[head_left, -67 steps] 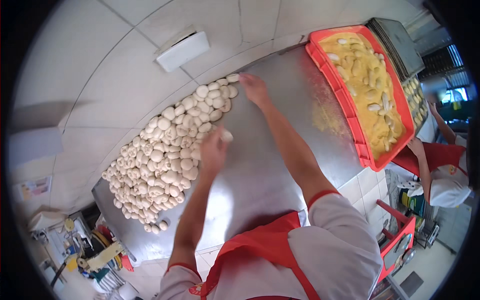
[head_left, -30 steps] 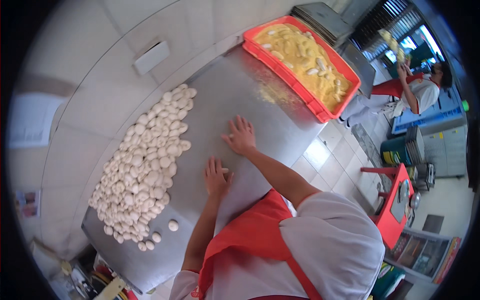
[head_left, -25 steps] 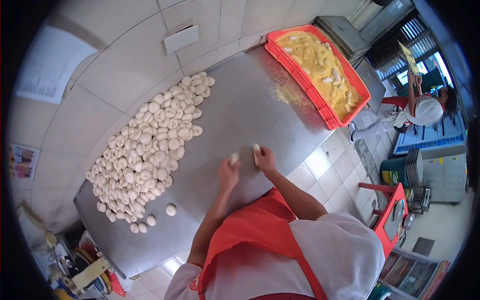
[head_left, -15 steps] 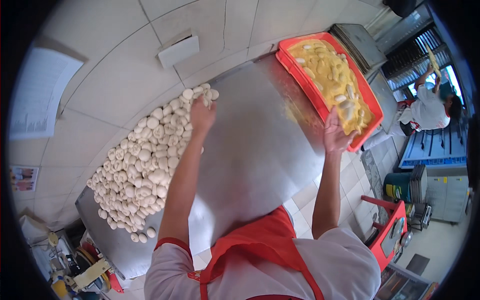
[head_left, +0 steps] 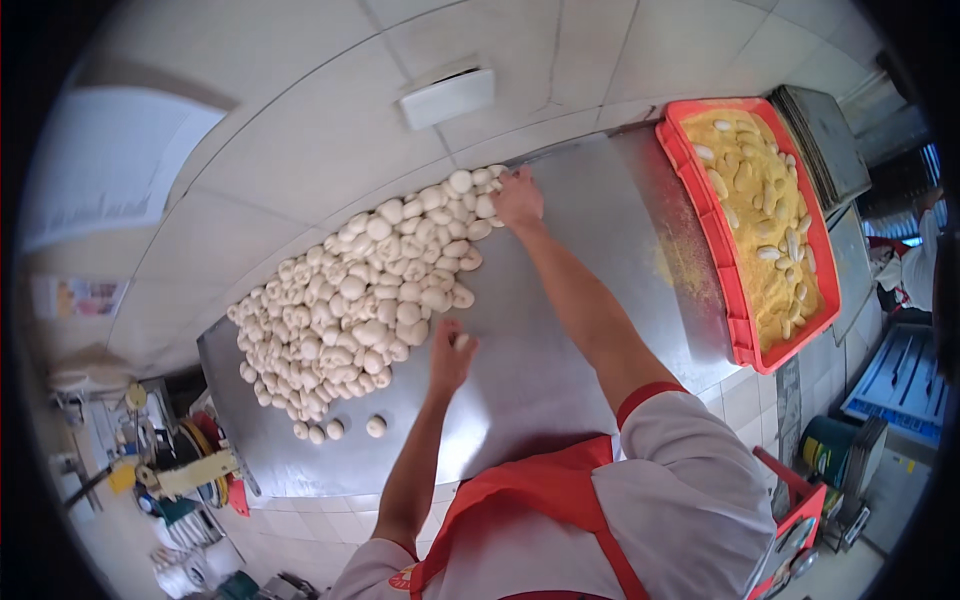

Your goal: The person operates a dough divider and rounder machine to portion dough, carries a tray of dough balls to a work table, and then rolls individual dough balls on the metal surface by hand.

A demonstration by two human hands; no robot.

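Note:
A big heap of pale, round dough balls [head_left: 350, 300] covers the left part of the metal table. At the heap's near right edge, my left hand [head_left: 449, 358] is closed around a dough ball [head_left: 461, 342], a bit of which shows between the fingers. My right hand [head_left: 520, 200] reaches to the heap's far right end, its fingers curled onto a dough ball there and partly hiding it. To the right, a red plastic tray [head_left: 700, 205] holds yellow crumbs [head_left: 745, 190] with several oblong dough pieces lying in them. Neither hand touches the tray.
The metal table [head_left: 590, 270] runs along a tiled wall with a white box [head_left: 448, 98] on it. Stacked metal sheets [head_left: 825, 150] stand beyond the tray. Tools and a machine crowd the lower left. Another person [head_left: 915, 270] is partly visible at far right.
My right hand has left the tray and gone to the heap's far end. My left hand has come from there back to the near edge, now with a dough ball. The view has shifted.

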